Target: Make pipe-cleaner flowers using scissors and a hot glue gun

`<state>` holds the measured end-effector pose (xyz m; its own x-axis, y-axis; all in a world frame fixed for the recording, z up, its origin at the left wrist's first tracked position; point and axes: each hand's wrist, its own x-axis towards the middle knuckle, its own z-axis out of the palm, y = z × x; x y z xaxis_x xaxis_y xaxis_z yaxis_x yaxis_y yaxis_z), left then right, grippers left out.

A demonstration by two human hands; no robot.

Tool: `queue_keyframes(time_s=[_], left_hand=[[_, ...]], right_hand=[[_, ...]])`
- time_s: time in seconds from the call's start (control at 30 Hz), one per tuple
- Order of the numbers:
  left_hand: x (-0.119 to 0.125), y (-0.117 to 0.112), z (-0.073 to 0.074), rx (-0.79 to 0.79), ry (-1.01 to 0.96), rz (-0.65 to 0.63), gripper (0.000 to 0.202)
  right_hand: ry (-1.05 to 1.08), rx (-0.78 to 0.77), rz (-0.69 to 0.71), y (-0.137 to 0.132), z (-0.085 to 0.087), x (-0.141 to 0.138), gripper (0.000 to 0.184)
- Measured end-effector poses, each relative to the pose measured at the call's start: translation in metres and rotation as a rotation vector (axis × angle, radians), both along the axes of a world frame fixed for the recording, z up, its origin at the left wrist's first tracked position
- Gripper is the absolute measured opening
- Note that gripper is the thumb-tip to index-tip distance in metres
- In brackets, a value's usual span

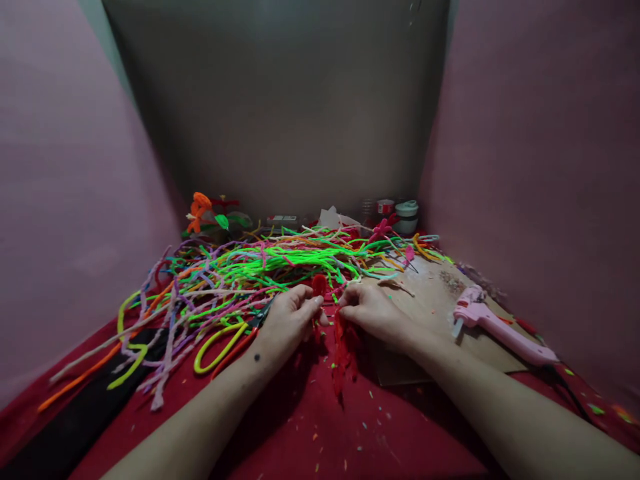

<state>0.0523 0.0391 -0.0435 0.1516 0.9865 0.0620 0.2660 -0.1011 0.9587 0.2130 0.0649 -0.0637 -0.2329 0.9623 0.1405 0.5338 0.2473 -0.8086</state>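
Observation:
My left hand (293,313) pinches a small red pipe-cleaner loop (319,285) between thumb and fingertips. Just to its right, the fingers of my right hand (367,310) are closed at the top of some red strands (341,353), which hang down over the red cloth; their exact kind is blurred. Both hands are close together above the cloth, a small gap between the fingertips. Beside my left wrist lie scissors (220,347) with yellow and red-orange handles, their blades partly hidden by the hand.
A wide heap of colourful pipe cleaners (280,260) spreads behind the hands. On the right, a pink glue gun (493,323) rests on cardboard (425,307). An orange pipe-cleaner flower (200,210) stands at the back left, jars (406,217) at the back right. Scraps dot the red cloth (320,413).

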Motion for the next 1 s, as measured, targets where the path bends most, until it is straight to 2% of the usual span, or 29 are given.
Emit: queue_keyframes(time_s=[0.17, 0.37, 0.73, 1.0], left_hand=[[-0.001, 0.001, -0.001, -0.003, 0.014, -0.018, 0.023], [-0.003, 0.002, -0.002, -0.030, 0.023, -0.038, 0.021], [0.001, 0.000, -0.002, -0.115, -0.079, -0.096, 0.023], [-0.001, 0.002, -0.008, -0.168, -0.137, -0.131, 0.024]], right_hand=[[0.188, -0.103, -0.011, 0.000, 0.007, 0.003, 0.006], [0.506, -0.121, -0.039, -0.004, 0.009, 0.001, 0.007], [0.399, 0.165, -0.093, -0.008, 0.007, -0.002, 0.004], [0.465, 0.125, -0.102, -0.010, 0.008, -0.004, 0.002]])
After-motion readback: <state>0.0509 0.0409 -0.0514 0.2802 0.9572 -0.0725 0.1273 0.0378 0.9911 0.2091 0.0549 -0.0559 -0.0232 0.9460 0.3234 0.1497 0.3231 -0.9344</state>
